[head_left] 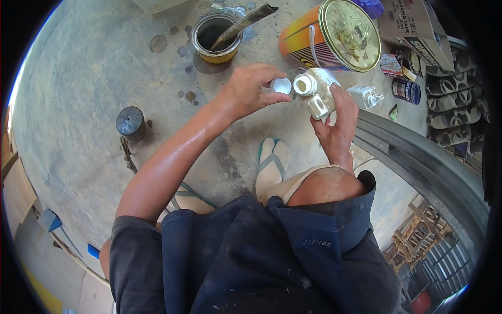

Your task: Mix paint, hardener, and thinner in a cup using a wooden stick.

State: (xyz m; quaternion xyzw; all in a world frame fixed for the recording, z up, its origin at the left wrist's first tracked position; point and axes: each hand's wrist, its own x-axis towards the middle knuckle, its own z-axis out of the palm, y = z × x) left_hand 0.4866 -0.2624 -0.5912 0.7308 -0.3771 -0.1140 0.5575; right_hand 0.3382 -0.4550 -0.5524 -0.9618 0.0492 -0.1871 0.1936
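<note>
Between its thumb and fingers my left hand [250,88] pinches a white screw cap [281,86], its hollow side showing. Just right of the cap, my right hand [340,118] grips a white plastic jug [327,82] with a moulded handle. The jug is tilted, and its uncapped mouth faces up toward me. Cap and jug mouth are slightly apart. Beyond my left hand stands an open paint can [215,58] with a stained stick [246,26] leaning in it. What the can and the jug hold is hard to make out.
A large yellow-orange pail [300,39] with a stained lid sits behind the jug. A clear bottle [363,97], small tins [405,92] and a cardboard box [413,23] are at right. A metal beam [418,149] runs beside my right knee. A dark round object [130,124] is left.
</note>
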